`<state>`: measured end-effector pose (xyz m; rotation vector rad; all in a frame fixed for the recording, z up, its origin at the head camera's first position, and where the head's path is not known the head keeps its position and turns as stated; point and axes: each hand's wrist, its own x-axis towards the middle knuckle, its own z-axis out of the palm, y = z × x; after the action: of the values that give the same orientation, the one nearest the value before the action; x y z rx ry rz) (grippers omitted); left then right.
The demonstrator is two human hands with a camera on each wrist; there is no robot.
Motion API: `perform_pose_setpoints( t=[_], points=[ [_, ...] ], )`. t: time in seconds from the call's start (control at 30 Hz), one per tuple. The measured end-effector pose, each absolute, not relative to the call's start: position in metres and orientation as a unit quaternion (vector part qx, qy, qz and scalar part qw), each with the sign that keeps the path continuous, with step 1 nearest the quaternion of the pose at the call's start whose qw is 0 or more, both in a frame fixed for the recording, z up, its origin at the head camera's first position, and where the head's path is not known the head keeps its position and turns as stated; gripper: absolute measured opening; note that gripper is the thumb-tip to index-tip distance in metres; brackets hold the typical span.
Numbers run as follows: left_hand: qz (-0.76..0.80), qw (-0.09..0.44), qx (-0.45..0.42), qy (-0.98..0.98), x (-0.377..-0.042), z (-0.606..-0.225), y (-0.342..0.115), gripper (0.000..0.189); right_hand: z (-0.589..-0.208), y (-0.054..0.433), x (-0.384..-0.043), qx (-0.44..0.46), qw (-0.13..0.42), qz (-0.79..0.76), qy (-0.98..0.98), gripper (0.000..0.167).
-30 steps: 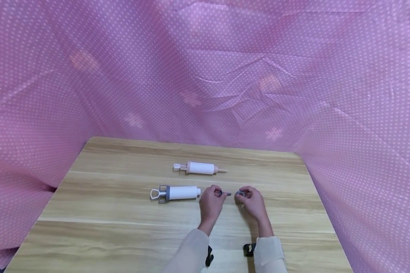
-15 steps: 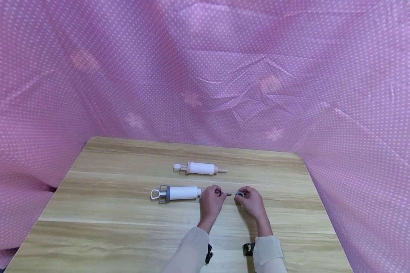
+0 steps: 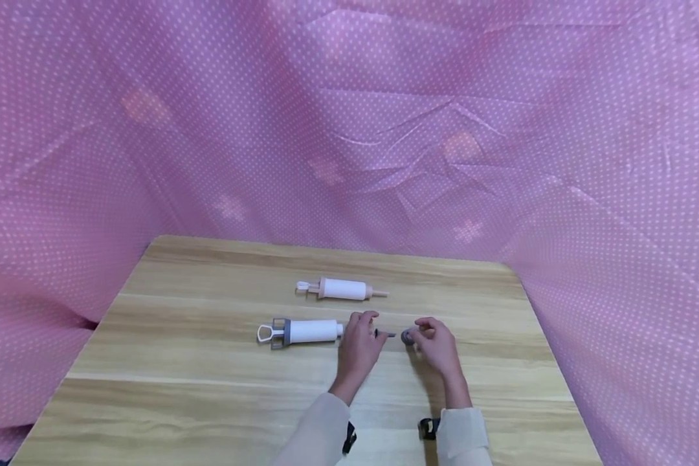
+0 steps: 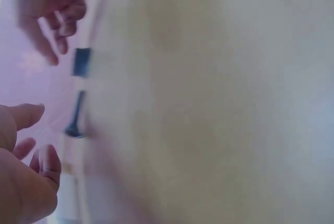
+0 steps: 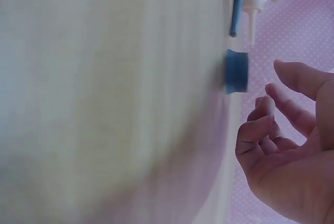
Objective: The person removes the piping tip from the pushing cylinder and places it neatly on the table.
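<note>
My left hand (image 3: 360, 349) is beside a small grey nozzle (image 3: 391, 334), its fingers spread apart. In the left wrist view this nozzle (image 4: 77, 113), a thin tube with a flared end, lies on the table apart from the fingertips. Just right of it sits a short grey ring-shaped cap (image 3: 408, 336). My right hand (image 3: 439, 349) hovers by that cap, thumb and fingers parted; the right wrist view shows a gap between the hand (image 5: 292, 135) and the cap (image 5: 237, 71). Left of my left hand lies a white syringe-like tube (image 3: 313, 331) with a grey collar and looped handle.
Farther back lies a second white syringe-like tube (image 3: 345, 289) with pink ends and a thin nozzle. Everything rests on a wooden table (image 3: 210, 401). A pink dotted cloth (image 3: 349, 129) hangs around its back and sides.
Both hands have let go: the left of the nozzle, the right of the cap. Their fingers have parted, and the two pieces now lie on the table.
</note>
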<state>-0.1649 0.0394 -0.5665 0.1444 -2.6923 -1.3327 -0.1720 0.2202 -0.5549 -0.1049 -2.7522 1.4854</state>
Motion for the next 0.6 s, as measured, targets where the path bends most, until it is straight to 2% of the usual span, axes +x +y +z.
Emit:
perform_pose_setpoints(
  t=[0.2, 0.27, 0.6],
  points=[
    [-0.47, 0.162, -0.018, -0.868, -0.17, -0.543, 0.02, 0.032, -0.548, 0.221, -0.179, -0.013, 0.03, 0.504, -0.863, 0.028],
    [-0.476, 0.177, -0.019, -0.861, -0.171, -0.54, 0.01, 0.031, -0.546, 0.218, -0.181, -0.007, 0.029, 0.513, -0.858, 0.028],
    [-0.505, 0.15, 0.009, -0.85, -0.177, -0.522, -0.032, 0.035, -0.527, 0.201, -0.186, 0.006, 0.023, 0.561, -0.827, 0.029]
  ],
)
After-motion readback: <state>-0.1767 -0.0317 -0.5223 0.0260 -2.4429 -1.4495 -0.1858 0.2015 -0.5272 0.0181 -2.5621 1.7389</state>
